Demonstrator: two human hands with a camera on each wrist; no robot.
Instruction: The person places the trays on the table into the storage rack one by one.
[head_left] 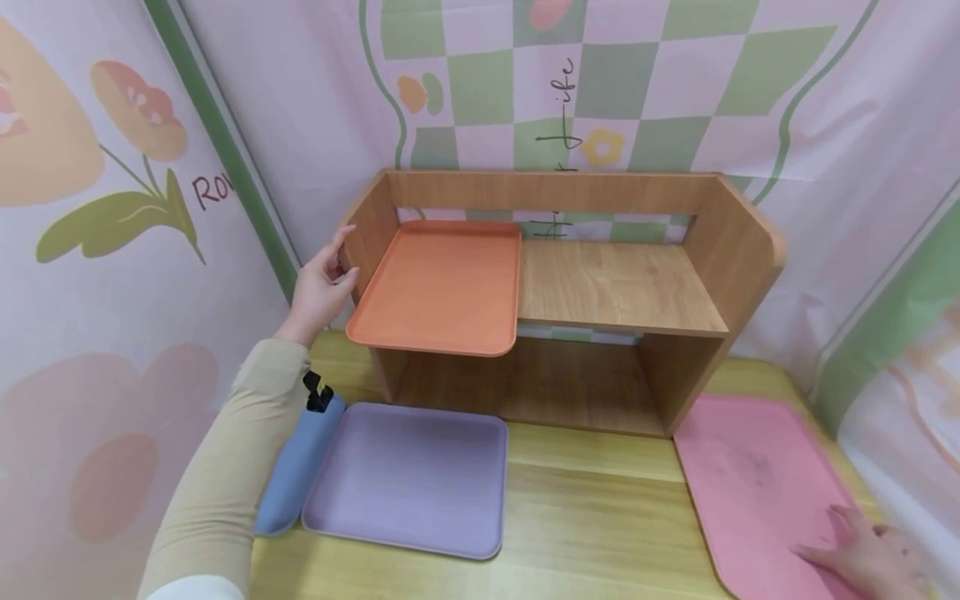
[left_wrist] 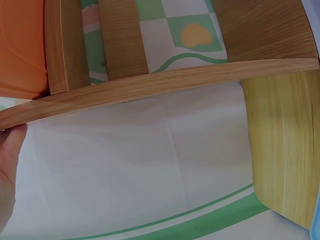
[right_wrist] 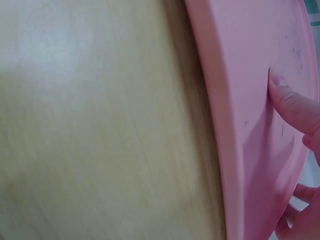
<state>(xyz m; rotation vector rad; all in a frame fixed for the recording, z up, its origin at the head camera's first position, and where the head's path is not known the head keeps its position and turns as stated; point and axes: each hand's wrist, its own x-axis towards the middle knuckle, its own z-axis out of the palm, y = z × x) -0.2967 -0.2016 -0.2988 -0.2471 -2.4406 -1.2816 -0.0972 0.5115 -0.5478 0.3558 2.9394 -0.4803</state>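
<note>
My left hand (head_left: 322, 287) is at the left side panel of a wooden shelf (head_left: 622, 283), its fingertips right at the panel's edge. In the left wrist view, one fingertip (left_wrist: 14, 140) meets the panel's rim; the other fingers are hidden. An orange tray (head_left: 442, 287) sits on the shelf's upper board, beside that hand, jutting past the front. At the lower right, my right hand (head_left: 873, 554) holds the side of a pink tray (head_left: 750, 467). From the right wrist, its thumb (right_wrist: 292, 102) presses on the tray's surface while other fingers curl at the rim.
A purple tray (head_left: 412, 479) lies on the wooden table (head_left: 592, 508) before the shelf. Left of it is a blue case-like item (head_left: 300, 475) with a black clip (head_left: 318, 393), partly behind the left sleeve. Patterned curtains (head_left: 547, 92) hang behind and at both sides.
</note>
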